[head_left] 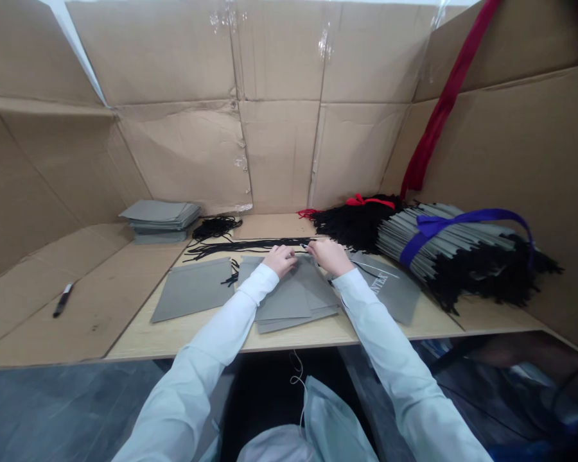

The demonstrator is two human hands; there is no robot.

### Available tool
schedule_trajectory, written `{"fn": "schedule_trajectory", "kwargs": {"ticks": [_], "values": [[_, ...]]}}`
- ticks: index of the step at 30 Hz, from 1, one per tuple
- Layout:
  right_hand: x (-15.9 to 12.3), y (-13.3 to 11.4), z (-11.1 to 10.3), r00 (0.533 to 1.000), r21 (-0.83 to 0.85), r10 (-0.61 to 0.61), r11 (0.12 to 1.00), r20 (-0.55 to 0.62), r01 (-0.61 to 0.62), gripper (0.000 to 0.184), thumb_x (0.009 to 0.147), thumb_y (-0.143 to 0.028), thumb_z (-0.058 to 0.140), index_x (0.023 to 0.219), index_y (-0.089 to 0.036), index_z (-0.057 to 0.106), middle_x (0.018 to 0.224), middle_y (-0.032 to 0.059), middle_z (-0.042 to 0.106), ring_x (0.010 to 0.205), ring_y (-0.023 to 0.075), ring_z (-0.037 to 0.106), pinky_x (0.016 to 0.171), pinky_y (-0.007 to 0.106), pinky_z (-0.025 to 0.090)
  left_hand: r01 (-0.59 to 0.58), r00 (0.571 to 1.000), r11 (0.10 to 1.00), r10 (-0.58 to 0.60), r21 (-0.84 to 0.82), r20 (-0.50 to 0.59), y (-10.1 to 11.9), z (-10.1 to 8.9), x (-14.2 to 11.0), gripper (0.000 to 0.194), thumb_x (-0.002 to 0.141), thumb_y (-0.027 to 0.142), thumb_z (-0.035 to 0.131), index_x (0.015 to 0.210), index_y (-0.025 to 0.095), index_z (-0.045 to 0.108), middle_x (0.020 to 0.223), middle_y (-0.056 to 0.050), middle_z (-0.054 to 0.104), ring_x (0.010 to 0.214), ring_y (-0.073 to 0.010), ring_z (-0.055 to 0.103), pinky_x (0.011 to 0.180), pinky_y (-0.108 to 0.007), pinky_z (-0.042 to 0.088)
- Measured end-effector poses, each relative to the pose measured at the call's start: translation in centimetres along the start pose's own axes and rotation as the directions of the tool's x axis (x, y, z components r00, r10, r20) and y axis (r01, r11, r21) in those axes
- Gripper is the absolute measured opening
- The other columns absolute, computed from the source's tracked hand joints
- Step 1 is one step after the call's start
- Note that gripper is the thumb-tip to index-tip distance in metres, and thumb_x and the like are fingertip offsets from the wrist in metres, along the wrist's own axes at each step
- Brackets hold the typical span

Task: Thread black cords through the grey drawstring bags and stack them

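Observation:
A stack of flat grey fabric pouches (289, 295) lies in front of me, its sheets slightly fanned. My left hand (280, 260) has its fingers curled at the top edge of the uppermost pouch, closed on it. Just to the right, my right hand (330, 255) is closed around a thin metal rod (378, 266); a small shiny tip shows by the fingertips and the long end sticks out to the right. Black cords (260, 244) lie in a row just beyond both hands. Under my right wrist is a grey pouch with white lettering (395, 285).
Left of the stack lies a single grey pouch (192, 289) beside black cord ends. A pile of grey pieces (161, 218), a cord coil (216, 226) and a marker (63, 300) are further left. At right sit a blue-ribboned pouch bundle (443, 237) and black cord bundle (356, 221). Cardboard walls surround the table.

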State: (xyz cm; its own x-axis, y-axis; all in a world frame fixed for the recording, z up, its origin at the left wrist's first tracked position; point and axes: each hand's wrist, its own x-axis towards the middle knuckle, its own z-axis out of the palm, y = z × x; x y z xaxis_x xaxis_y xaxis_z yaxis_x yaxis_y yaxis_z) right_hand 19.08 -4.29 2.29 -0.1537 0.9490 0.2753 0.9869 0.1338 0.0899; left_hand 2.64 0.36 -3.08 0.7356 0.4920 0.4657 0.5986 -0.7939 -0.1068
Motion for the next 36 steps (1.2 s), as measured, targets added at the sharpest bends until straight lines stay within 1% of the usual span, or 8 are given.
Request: {"fn": "schedule_trajectory", "kwargs": {"ticks": [3, 6, 12, 15, 19, 26, 32, 36], "values": [[0.0, -0.2, 0.1, 1.000, 0.003, -0.015, 1.000, 0.023, 0.015, 0.039, 0.082, -0.040, 0.025, 0.089, -0.020, 0.057, 0.083, 0.0105, 0.060, 0.079, 0.0176, 0.056, 0.063, 0.025, 0.036, -0.014, 1.000, 1.000, 0.014, 0.018, 0.015, 0.5, -0.2, 0.2, 0.018, 0.076, 0.023, 0.043, 0.079, 0.017, 0.059, 0.084, -0.009, 0.054, 0.083, -0.0171, 0.046, 0.072, -0.032, 0.032], [0.1, -0.2, 0.2, 0.998, 0.013, -0.049, 0.999, 0.042, 0.048, 0.039, 0.082, -0.039, 0.025, 0.088, -0.020, 0.058, 0.084, 0.0104, 0.060, 0.080, 0.0165, 0.055, 0.065, 0.024, 0.035, -0.004, 1.000, 0.999, 0.006, -0.043, 0.030, 0.9, 0.1, 0.3, 0.016, 0.074, 0.026, 0.044, 0.076, 0.016, 0.057, 0.079, -0.008, 0.054, 0.078, -0.0164, 0.048, 0.072, -0.030, 0.034], [0.3, 0.0, 0.9, 0.996, 0.017, -0.084, 0.996, 0.035, 0.083, 0.038, 0.082, -0.039, 0.025, 0.086, -0.020, 0.058, 0.084, 0.0090, 0.060, 0.080, 0.0160, 0.055, 0.065, 0.023, 0.033, 0.087, 0.996, 0.976, -0.092, -0.200, -0.015, 0.7, 0.6, 0.2, 0.013, 0.074, 0.024, 0.045, 0.077, 0.017, 0.056, 0.078, -0.006, 0.054, 0.076, -0.0145, 0.049, 0.071, -0.026, 0.037], [0.3, 0.1, 1.1, 0.998, 0.037, -0.056, 0.998, -0.031, 0.057, 0.039, 0.083, -0.039, 0.023, 0.087, -0.020, 0.056, 0.085, 0.0080, 0.060, 0.079, 0.0155, 0.054, 0.062, 0.022, 0.032, 0.155, 0.973, 0.951, -0.193, -0.269, -0.122, 0.1, -0.3, 0.1, 0.015, 0.075, 0.026, 0.043, 0.077, 0.019, 0.057, 0.076, -0.004, 0.055, 0.076, -0.0134, 0.050, 0.071, -0.024, 0.037], [-0.2, -0.3, 0.5, 0.991, 0.065, -0.059, 0.996, -0.116, 0.067, 0.039, 0.084, -0.038, 0.021, 0.088, -0.020, 0.055, 0.084, 0.0070, 0.058, 0.077, 0.0144, 0.053, 0.059, 0.022, 0.030, 0.286, 0.905, 0.919, -0.352, -0.273, -0.237, -0.9, -2.4, -0.1, 0.017, 0.075, 0.030, 0.045, 0.080, 0.022, 0.059, 0.076, -0.004, 0.058, 0.075, -0.0136, 0.051, 0.072, -0.024, 0.036], [-1.4, -2.1, -1.0, 0.949, 0.062, -0.224, 0.968, -0.224, 0.243, 0.036, 0.084, -0.036, 0.023, 0.085, -0.018, 0.054, 0.084, 0.0074, 0.055, 0.081, 0.0133, 0.049, 0.057, 0.022, 0.027, 0.381, 0.856, 0.889, -0.442, -0.253, -0.266, -1.5, -4.4, -0.1, 0.022, 0.073, 0.036, 0.046, 0.077, 0.023, 0.063, 0.078, -0.005, 0.061, 0.076, -0.0155, 0.052, 0.071, -0.025, 0.036], [-1.0, -1.7, -1.7, 0.959, 0.004, -0.203, 0.978, -0.200, 0.208, 0.036, 0.084, -0.038, 0.023, 0.089, -0.019, 0.053, 0.083, 0.0075, 0.056, 0.076, 0.0138, 0.051, 0.052, 0.023, 0.022, 0.359, 0.858, 0.884, -0.438, -0.299, -0.268, -1.2, -4.5, -0.1, 0.028, 0.074, 0.038, 0.043, 0.080, 0.021, 0.064, 0.077, -0.008, 0.061, 0.077, -0.0170, 0.053, 0.074, -0.026, 0.035], [-0.4, -1.2, -2.4, 0.955, -0.028, -0.211, 0.977, -0.207, 0.210, 0.035, 0.083, -0.038, 0.024, 0.087, -0.020, 0.053, 0.083, 0.0075, 0.057, 0.078, 0.0144, 0.050, 0.052, 0.023, 0.022, 0.350, 0.840, 0.855, -0.467, -0.382, -0.275, -0.8, -4.9, -0.1, 0.026, 0.074, 0.037, 0.044, 0.081, 0.022, 0.064, 0.082, -0.008, 0.062, 0.079, -0.0174, 0.054, 0.077, -0.027, 0.036]]}}
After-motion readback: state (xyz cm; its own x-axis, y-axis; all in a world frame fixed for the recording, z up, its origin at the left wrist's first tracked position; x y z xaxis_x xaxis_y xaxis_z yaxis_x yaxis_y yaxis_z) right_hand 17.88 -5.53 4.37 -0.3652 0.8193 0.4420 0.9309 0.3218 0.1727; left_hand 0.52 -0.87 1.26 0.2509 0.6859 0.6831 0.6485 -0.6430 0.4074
